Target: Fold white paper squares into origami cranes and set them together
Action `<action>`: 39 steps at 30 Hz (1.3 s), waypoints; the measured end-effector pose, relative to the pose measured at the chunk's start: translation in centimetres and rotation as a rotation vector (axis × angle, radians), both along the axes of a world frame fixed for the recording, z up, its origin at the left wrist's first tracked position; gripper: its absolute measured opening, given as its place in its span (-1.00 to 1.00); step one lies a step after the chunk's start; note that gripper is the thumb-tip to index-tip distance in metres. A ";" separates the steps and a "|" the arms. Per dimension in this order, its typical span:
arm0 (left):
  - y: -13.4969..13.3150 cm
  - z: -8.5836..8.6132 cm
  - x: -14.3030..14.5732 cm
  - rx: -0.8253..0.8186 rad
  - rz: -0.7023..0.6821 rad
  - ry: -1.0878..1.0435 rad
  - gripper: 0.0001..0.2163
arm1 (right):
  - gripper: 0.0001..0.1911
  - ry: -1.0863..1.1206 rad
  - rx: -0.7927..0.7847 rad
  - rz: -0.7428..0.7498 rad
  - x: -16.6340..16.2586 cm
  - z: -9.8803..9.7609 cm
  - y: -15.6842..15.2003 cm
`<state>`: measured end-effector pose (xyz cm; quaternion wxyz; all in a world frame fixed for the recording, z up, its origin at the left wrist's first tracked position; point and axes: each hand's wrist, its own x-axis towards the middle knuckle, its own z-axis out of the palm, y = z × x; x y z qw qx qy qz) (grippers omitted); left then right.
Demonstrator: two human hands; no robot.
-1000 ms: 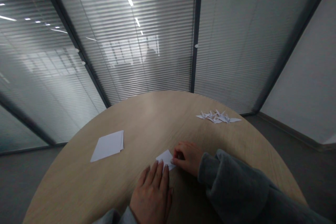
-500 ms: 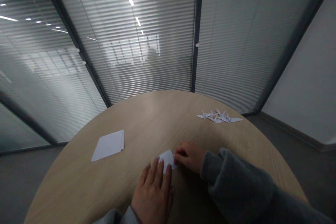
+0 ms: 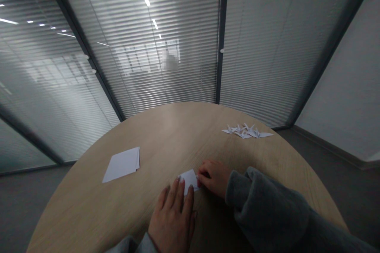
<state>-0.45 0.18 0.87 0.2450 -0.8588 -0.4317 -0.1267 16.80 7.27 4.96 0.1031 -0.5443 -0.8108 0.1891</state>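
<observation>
A small folded piece of white paper (image 3: 189, 179) lies on the table near its front, between my two hands. My left hand (image 3: 173, 213) rests flat with fingers stretched out, their tips pressing on the paper's left and lower part. At the paper's right corner, my right hand (image 3: 214, 176) is closed in a pinch on the edge. Its fingertips partly hide that corner, and the left fingers cover some of the paper.
White paper sheets (image 3: 122, 164) lie stacked at the left of the round wooden table (image 3: 166, 138). Several folded white paper cranes (image 3: 247, 131) sit in a cluster at the far right. Glass panels with blinds (image 3: 166, 83) stand behind the table's far edge.
Almost nothing differs. The view has shifted very slightly, and both hands keep the same hold on the paper.
</observation>
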 end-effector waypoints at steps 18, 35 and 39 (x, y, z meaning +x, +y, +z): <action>0.0 -0.1 -0.1 -0.064 0.015 -0.007 -0.66 | -0.87 0.032 0.044 -0.012 -0.3 -0.4 -0.4; 0.2 0.1 -0.1 -0.071 -0.041 0.049 -0.65 | -0.96 0.014 0.000 0.074 0.2 -0.9 -0.1; 0.2 -0.2 -0.1 -0.113 -0.039 0.022 -0.65 | -0.95 0.007 0.017 0.063 0.2 -0.9 -0.2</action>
